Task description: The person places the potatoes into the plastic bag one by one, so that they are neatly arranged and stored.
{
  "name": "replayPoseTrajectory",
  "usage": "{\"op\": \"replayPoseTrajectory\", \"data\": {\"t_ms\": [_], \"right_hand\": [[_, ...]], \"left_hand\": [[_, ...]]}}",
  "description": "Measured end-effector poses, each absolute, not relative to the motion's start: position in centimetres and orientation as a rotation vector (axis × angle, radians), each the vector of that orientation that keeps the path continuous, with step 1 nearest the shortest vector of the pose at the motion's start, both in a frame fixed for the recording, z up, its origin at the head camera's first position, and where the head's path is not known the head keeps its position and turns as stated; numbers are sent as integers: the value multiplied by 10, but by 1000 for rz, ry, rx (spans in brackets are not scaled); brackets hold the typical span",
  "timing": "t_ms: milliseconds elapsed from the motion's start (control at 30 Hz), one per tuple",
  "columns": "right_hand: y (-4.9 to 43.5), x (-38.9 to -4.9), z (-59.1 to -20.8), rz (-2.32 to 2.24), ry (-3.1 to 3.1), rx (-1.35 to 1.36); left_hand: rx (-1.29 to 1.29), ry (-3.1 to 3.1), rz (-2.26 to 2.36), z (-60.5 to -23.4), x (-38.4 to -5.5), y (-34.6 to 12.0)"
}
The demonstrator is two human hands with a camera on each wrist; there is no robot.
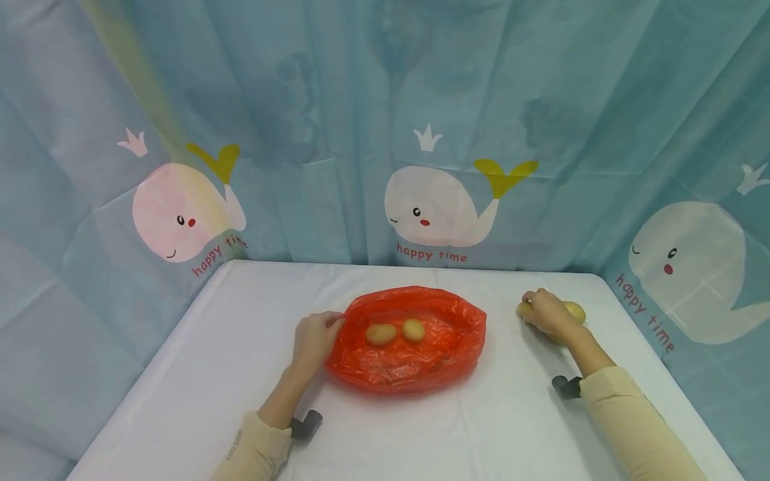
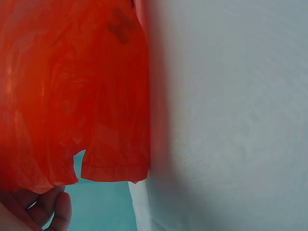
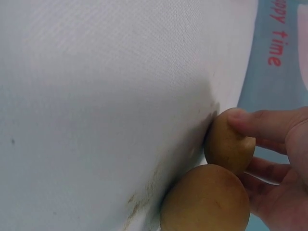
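Note:
A red plastic bag point(image 1: 391, 374) lies with its mouth spread wide on the white table. Inside it are two potatoes, an oblong one point(image 1: 381, 334) and a rounder one point(image 1: 413, 330). My left hand point(image 1: 314, 339) pinches the bag's left rim between thumb and fingers. At the table's right side, my right hand point(image 1: 547, 315) grips a potato point(image 3: 228, 144), thumb on one side and fingers on the other. Close beside that one, a larger potato point(image 3: 207, 204) sits on the cloth. In the head view, my right hand partly covers the potatoes there, and one point(image 1: 575, 311) shows past the wrist.
White cloth point(image 1: 228, 374) covers the table, with brownish dirt marks point(image 3: 137, 207) near the potatoes on the right. A blue curtain point(image 1: 337, 200) with whale prints hangs behind the table and along its sides. Dark wrist mounts point(image 1: 307, 425) jut from both forearms.

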State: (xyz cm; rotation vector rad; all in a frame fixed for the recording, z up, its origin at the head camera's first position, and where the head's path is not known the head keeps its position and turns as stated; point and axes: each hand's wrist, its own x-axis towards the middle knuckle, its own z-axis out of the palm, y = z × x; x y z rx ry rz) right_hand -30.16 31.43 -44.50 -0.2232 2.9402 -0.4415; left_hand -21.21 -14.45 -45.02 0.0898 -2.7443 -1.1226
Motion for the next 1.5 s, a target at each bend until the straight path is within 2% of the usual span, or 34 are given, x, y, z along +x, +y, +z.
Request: {"op": "replayPoseTrajectory", "data": {"t_ms": [400, 733, 1500], "right_hand": [[313, -298, -441, -442, 2968, -273], [316, -299, -442, -456, 2919, -196], [323, -297, -446, -604, 2950, -289]], "left_hand": [[81, -2738, -1114, -449, -214, -146], [100, -2744, -1142, -451, -212, -146], [125, -2746, -1134, -454, -216, -148]]}}
